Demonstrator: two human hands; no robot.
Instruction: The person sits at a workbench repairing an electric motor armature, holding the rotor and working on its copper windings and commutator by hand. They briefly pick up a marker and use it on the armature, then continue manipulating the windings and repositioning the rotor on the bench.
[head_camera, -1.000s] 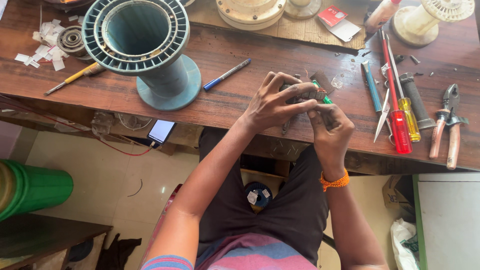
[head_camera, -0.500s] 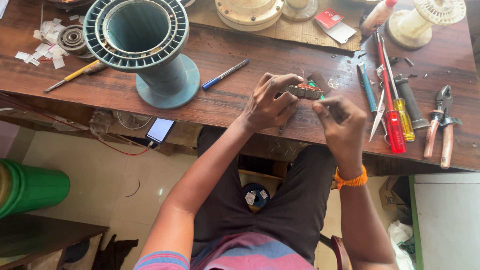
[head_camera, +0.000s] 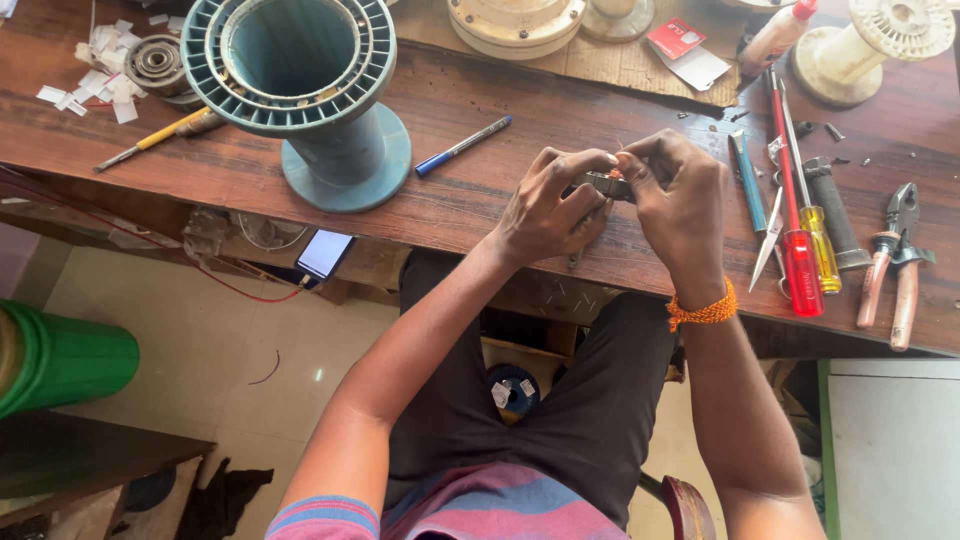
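While curled over the wooden workbench (head_camera: 480, 170), left hand (head_camera: 548, 210) and right hand (head_camera: 680, 200) together pinch a small metal part (head_camera: 603, 184).

Red packet (head_camera: 676, 37): small, flat, rectangular, red with a pale printed patch; lies at the far side of the bench (head_camera: 480, 170), resting on a white card.

White card (head_camera: 700, 68): plain, rectangular, tilted, partly under the red packet, on a brown cardboard sheet (head_camera: 610, 62).

Phone (head_camera: 325, 254): rectangular screen, lit pale bluish-white, dark frame; sits below the near edge of the bench, on a lower ledge.

Paper slips (head_camera: 100, 82): small white rectangles, scattered at the far left corner of the bench; any markings are too small to tell.
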